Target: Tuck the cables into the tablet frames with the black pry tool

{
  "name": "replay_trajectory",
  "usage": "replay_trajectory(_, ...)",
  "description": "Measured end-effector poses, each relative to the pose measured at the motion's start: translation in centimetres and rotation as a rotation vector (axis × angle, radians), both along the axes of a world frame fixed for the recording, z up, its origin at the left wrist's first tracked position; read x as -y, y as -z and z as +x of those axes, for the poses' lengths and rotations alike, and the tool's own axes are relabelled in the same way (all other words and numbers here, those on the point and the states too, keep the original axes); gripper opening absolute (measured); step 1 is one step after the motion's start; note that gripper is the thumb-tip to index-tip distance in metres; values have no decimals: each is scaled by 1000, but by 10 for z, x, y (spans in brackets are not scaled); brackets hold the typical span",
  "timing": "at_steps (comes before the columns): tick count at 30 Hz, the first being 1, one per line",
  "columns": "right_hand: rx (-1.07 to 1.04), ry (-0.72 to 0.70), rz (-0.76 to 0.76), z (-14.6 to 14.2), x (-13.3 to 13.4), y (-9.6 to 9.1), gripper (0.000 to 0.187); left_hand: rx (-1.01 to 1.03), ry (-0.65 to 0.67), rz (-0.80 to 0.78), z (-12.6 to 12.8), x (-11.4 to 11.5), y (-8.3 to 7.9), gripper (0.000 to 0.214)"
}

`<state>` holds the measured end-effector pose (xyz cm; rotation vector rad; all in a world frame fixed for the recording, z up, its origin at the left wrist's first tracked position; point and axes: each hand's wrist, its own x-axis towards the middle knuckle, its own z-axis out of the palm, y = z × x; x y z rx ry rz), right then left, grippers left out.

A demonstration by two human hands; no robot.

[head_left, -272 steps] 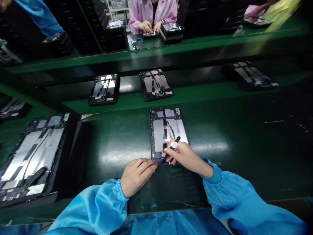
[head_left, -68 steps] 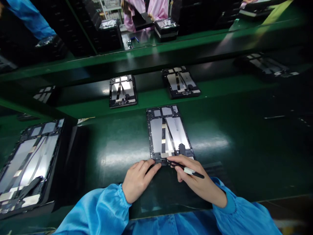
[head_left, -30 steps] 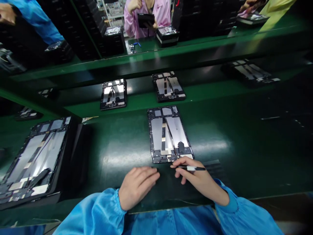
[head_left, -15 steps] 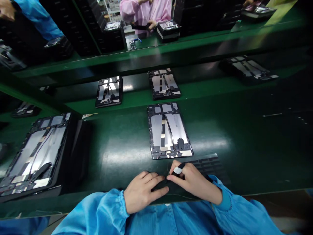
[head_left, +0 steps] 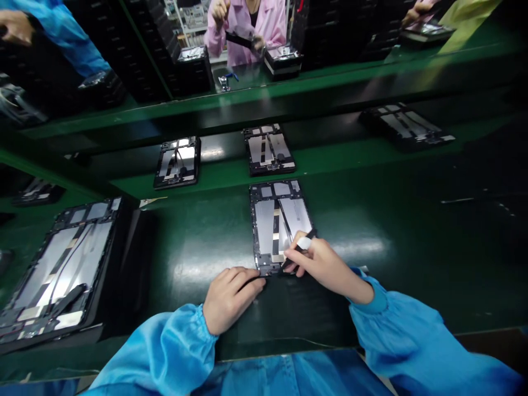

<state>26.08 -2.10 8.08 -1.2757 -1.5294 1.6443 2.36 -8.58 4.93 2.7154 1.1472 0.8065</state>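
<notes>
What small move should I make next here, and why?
Perhaps guide the slim tool gently along the lower edge of the open tablet: the right hand holds it slanted near that edge, and the left hand is at the tablet's lower-left corner, positioned to steady it.

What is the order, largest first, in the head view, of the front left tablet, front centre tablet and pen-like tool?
Front left tablet (nearness may enlarge it)
Front centre tablet
Pen-like tool

Glossy bright-blue sleeves (head_left: 165, 346) are puffing out in loose folds. Just behind the left grip (head_left: 231, 298), a gathered cuff (head_left: 209, 320) is puckering; behind the right grip (head_left: 324, 263), a smooth, darker band (head_left: 374, 297) is fitting closely. Matching blue cloth (head_left: 259, 379), vertically seamed, is showing below both grips.
</notes>
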Motion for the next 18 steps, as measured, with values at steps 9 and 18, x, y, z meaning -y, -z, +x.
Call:
replay_trajectory(9, 56, -57, -22, -16, -12, 10, 17, -25, 3, 28, -7, -8, 14, 17)
replay_trajectory(18, 62, -55, -9, -17, -10, 4, 14, -12, 1, 6, -7, -7, 15, 18)
